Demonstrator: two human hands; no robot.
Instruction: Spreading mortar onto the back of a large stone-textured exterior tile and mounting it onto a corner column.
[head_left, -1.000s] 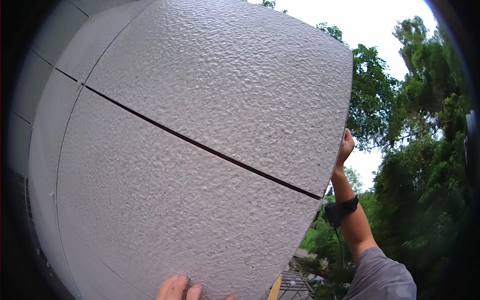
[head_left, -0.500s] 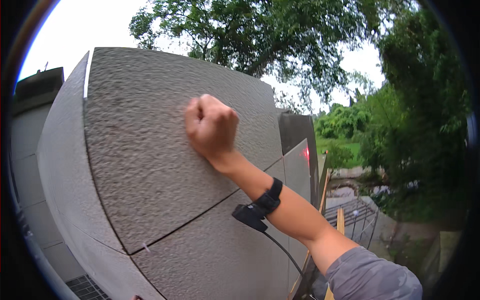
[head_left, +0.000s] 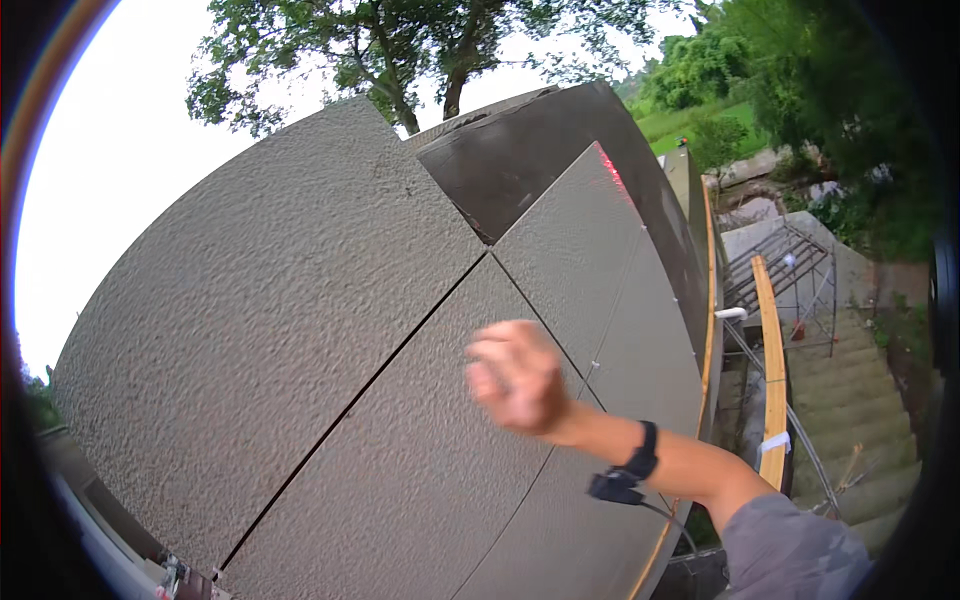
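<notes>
My right hand (head_left: 515,378) is curled into a loose fist, slightly blurred, with nothing showing in it. It is over the lower textured grey stone panel (head_left: 420,430); whether the knuckles touch the surface I cannot tell. Up and to the left lies the large upper panel (head_left: 270,270), divided from the lower one by a dark straight joint (head_left: 350,405). At the lower left edge is a small metallic thing (head_left: 182,580) with pinkish patches beside it. These may be fingers of my left hand, but too little shows to say what they do.
A smooth dark grey wall surface (head_left: 530,140) shows behind the panels, and a red light line (head_left: 612,175) falls on a panel's edge. Small pale spacers (head_left: 595,365) sit in the joints. At right are a wooden beam (head_left: 770,350), a metal scaffold frame (head_left: 790,265) and steps (head_left: 850,400) below.
My right fist has moved from the upper panel to the lower one, rightward and down in the picture. The view has turned, so more of the right-hand panels and the ground below shows.
</notes>
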